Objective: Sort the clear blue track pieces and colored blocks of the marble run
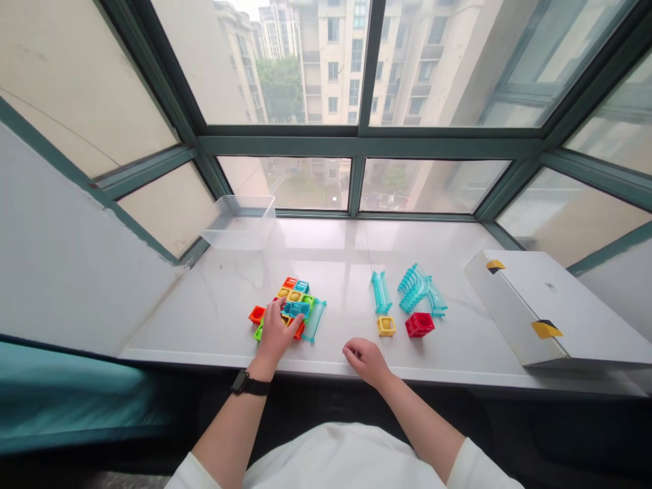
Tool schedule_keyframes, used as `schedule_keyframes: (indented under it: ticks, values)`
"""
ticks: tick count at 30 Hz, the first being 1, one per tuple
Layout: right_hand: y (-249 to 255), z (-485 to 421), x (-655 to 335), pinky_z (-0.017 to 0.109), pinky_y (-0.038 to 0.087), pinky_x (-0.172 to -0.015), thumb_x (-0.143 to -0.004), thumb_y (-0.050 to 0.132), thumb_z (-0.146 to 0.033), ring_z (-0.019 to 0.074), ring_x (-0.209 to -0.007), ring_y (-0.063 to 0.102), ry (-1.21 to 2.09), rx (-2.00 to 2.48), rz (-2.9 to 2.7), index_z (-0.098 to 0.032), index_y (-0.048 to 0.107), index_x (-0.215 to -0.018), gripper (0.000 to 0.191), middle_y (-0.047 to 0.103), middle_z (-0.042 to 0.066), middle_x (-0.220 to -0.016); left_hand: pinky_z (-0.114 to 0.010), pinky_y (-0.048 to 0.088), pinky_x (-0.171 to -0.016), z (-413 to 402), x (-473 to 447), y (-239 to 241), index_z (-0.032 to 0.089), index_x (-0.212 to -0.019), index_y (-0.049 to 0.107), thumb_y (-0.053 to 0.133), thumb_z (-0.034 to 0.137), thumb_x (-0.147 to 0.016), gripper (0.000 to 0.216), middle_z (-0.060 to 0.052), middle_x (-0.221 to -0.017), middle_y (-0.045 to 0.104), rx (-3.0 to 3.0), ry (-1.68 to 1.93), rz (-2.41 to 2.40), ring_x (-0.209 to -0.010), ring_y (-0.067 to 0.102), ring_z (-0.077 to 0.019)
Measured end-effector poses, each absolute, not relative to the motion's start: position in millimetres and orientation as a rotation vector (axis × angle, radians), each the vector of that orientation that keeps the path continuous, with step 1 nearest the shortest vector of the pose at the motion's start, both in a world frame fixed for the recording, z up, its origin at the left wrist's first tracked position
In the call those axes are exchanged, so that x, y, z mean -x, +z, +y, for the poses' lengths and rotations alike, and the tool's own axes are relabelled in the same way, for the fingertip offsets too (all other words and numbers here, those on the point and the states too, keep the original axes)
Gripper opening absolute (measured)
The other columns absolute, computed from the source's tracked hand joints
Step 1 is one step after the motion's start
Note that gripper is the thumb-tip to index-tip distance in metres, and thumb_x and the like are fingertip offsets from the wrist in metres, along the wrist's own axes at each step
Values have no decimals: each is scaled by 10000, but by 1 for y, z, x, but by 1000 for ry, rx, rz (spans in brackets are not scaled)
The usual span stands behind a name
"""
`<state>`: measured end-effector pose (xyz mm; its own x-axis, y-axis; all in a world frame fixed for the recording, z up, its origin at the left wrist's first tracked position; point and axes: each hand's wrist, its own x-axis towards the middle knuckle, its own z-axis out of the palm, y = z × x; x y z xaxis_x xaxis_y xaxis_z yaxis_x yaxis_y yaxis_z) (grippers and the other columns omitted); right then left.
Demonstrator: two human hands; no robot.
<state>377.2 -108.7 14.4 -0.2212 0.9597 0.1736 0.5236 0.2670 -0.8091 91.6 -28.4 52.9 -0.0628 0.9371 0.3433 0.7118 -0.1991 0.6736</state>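
Observation:
A flat cluster of coloured square blocks (293, 299), red, orange, yellow, green and blue, lies on the white window ledge (331, 258). My left hand (275, 336) rests on its near side, fingers pressing on the blocks, thumb beside a blue piece. A teal track piece (314, 319) lies along the cluster's right edge. My right hand (364, 358) rests near the ledge's front edge, fingers loosely curled, holding nothing that I can make out. Past it stand a small yellow block (386, 326) and a red cube (419, 324).
Teal straight track (380, 292) and curved track pieces (420, 288) lie right of centre. A clear plastic tub (239, 221) stands at the back left. A white cardboard box (550, 309) lies at the right. Windows enclose the ledge.

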Motion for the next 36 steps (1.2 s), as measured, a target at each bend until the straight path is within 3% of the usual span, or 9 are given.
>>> schedule_keyframes:
  ticks: [5, 10, 16, 23, 26, 31, 33, 36]
  values:
    - [12, -92, -374, 293, 441, -695, -1001, 529, -355, 180, -712, 600, 790, 1372, -1821, -223, 701, -825, 279, 674, 18, -751, -539, 480, -1090, -18, -98, 42, 164, -1398, 513, 740, 514, -825, 709, -165, -1291, 633, -1938, 924, 1841, -1238, 595, -366]
    - [9, -86, -377, 302, 442, -699, -996, 531, -353, 189, -728, 604, 765, 1403, -1759, -222, 690, -811, 277, 673, 24, -757, -505, 502, -1059, -15, -99, 45, 202, -1375, 579, 744, 473, -831, 629, -140, -1292, 689, -1909, 824, 1826, -1218, 636, -356]
    - [11, -87, -378, 306, 445, -701, -992, 536, -355, 196, -744, 612, 798, 1403, -1764, -232, 687, -821, 259, 674, 23, -766, -436, 581, -907, -24, -95, 56, 277, -1376, 607, 805, 448, -800, 632, -81, -1219, 726, -1748, 922, 1763, -1053, 700, -301]
    - [13, -85, -377, 329, 481, -711, -975, 569, -405, 197, -735, 611, 927, 1412, -1637, -226, 705, -855, 254, 693, 31, -784, -458, 571, -973, -44, -117, 76, 247, -1393, 593, 849, 515, -764, 731, -105, -1231, 721, -1452, 1117, 1494, -1067, 701, -286]
    - [20, -84, -376, 336, 535, -734, -954, 607, -451, 194, -769, 648, 1152, 1338, -1408, -223, 710, -1026, 260, 711, 32, -846, -427, 576, -981, -51, -140, 80, 218, -1390, 581, 869, 497, -750, 756, -129, -1267, 712, -1245, 1129, 1220, -1110, 701, -275]
    - [47, -93, -381, 369, 612, -820, -959, 640, -470, 208, -992, 701, 1269, 1072, -1246, -276, 558, -1417, 504, 660, 106, -1283, -416, 571, -986, -62, -182, 81, 224, -1359, 632, 912, 471, -701, 756, -115, -1220, 731, -1109, 1006, 1023, -1124, 695, -274]
    - [58, -100, -388, 379, 617, -865, -949, 681, -455, 206, -1040, 693, 1202, 1052, -1284, -314, 512, -1480, 575, 602, 110, -1386, -412, 563, -992, -65, -197, 83, 229, -1344, 656, 919, 470, -697, 739, -116, -1231, 730, -1070, 959, 949, -1149, 685, -279]
    - [72, -109, -404, 369, 619, -888, -951, 702, -438, 204, -1055, 685, 1079, 1067, -1383, -327, 556, -1450, 532, 601, 96, -1358, -401, 563, -954, -69, -216, 88, 217, -1321, 690, 909, 504, -710, 710, -115, -1190, 738, -1025, 910, 882, -1100, 686, -274]
